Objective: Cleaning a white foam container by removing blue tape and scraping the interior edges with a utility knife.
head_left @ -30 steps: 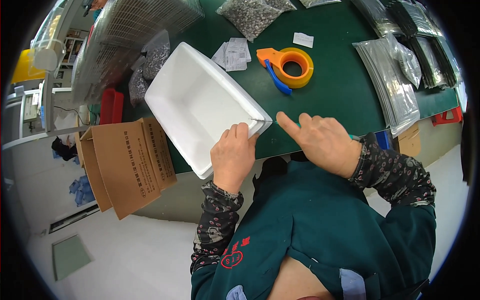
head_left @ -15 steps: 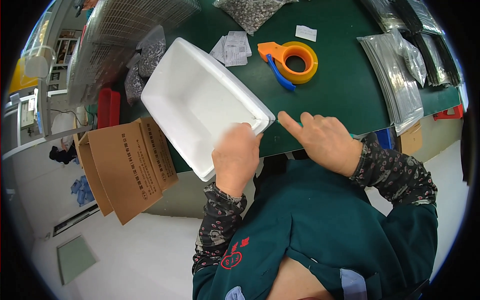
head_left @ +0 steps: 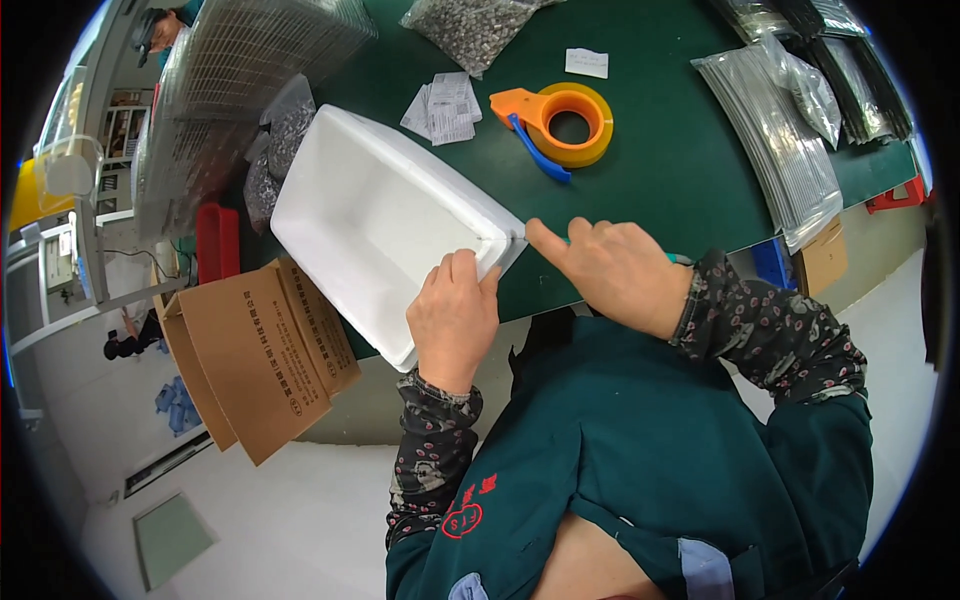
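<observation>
A deep white bin (head_left: 350, 210) lies tilted on the table's near edge, its open side turned toward me. My left hand (head_left: 455, 315) is closed over the bin's near rim, with the thumb on the outside. My right hand (head_left: 615, 270) is closed around a slim tool with a teal handle (head_left: 679, 259), most of it hidden in the palm. Its index finger stretches along the tool to the bin's right corner. The tool's tip is too small to make out there.
An orange tape dispenser (head_left: 570, 125) with a blue lever, paper slips (head_left: 450, 108) and a bag of small grey parts (head_left: 475, 30) lie beyond the bin. Bagged grey strips (head_left: 775, 140) are at right. An open cardboard carton (head_left: 250, 350) and wire racks (head_left: 225, 100) stand left.
The whole view has shifted slightly. The bin and both hands sit a little further left in the picture, with both grips kept. A person in a cap has come into sight at the upper left.
</observation>
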The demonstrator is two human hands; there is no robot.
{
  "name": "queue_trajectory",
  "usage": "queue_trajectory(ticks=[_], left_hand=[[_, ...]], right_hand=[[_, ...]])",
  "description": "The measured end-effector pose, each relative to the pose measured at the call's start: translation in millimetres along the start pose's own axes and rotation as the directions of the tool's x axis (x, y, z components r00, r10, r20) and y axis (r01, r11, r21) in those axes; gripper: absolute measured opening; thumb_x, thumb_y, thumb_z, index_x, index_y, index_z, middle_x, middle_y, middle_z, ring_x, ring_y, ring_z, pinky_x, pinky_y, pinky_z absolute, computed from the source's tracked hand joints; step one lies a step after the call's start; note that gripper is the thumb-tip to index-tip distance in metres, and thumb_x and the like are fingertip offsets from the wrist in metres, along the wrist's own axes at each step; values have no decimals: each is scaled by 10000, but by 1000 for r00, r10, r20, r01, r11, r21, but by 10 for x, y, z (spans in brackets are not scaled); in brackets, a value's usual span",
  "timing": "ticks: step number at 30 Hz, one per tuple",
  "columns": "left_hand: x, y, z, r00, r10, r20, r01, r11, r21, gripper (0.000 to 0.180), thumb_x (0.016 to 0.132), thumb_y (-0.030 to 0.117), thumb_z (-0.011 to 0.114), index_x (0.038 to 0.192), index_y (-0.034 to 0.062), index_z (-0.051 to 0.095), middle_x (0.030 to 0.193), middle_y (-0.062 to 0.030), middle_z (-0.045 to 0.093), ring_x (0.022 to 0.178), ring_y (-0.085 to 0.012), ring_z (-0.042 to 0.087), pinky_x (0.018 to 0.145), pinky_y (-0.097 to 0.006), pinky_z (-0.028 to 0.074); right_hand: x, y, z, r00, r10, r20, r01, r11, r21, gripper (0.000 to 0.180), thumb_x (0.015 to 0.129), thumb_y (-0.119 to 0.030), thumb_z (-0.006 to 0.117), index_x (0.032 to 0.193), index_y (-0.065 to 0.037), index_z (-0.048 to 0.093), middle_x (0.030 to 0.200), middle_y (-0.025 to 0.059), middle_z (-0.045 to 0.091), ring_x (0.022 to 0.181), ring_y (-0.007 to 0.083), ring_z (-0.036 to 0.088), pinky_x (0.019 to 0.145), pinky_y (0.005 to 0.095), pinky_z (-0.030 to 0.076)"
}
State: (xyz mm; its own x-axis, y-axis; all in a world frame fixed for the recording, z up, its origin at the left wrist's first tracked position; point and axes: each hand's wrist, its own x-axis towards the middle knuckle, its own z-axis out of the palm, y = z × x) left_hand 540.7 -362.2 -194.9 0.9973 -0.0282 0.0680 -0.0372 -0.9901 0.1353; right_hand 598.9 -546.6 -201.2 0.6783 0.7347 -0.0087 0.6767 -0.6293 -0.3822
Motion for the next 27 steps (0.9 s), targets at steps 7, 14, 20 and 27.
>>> queue_trajectory(ticks=[7, 14, 20, 27], left_hand=[[41, -41, -37, 998, 1, 57, 1, 1000, -27, 217, 786, 198, 598, 875, 31, 491, 715, -117, 557, 681, -315, 565, 539, -398, 437], [45, -67, -9, 1000, 11, 26, -10, 999, -53, 219, 792, 196, 594, 878, 24, 488, 705, -127, 555, 668, -322, 558, 533, -404, 427], [85, -59, -27, 998, 25, 54, -21, 998, -62, 213, 789, 188, 597, 876, 27, 488, 704, -134, 558, 656, -331, 556, 530, -412, 421], [68, -92, -26, 999, 19, 36, -17, 998, -62, 222, 786, 194, 600, 877, 24, 492, 697, -136, 557, 647, -334, 553, 527, -412, 420]], right_hand=[[-34, 25, 11, 999, -40, 22, 39, 999, 16, 526, 681, -45, 572, 1180, -44, 407, 656, 99, 493, 536, 219, 554, 465, 312, 446], [49, 85, 162, 995, -94, -38, 96, 993, 71, 529, 687, -48, 571, 1186, -47, 396, 647, 99, 500, 534, 221, 553, 462, 314, 442], [50, 116, 188, 1000, -29, -10, 30, 998, 56, 559, 660, -36, 597, 1182, -48, 396, 658, 101, 510, 552, 225, 561, 467, 316, 449], [47, 122, 213, 995, -62, 76, 59, 998, 34, 539, 686, -43, 582, 1186, -41, 379, 665, 106, 514, 568, 229, 568, 476, 317, 455]])
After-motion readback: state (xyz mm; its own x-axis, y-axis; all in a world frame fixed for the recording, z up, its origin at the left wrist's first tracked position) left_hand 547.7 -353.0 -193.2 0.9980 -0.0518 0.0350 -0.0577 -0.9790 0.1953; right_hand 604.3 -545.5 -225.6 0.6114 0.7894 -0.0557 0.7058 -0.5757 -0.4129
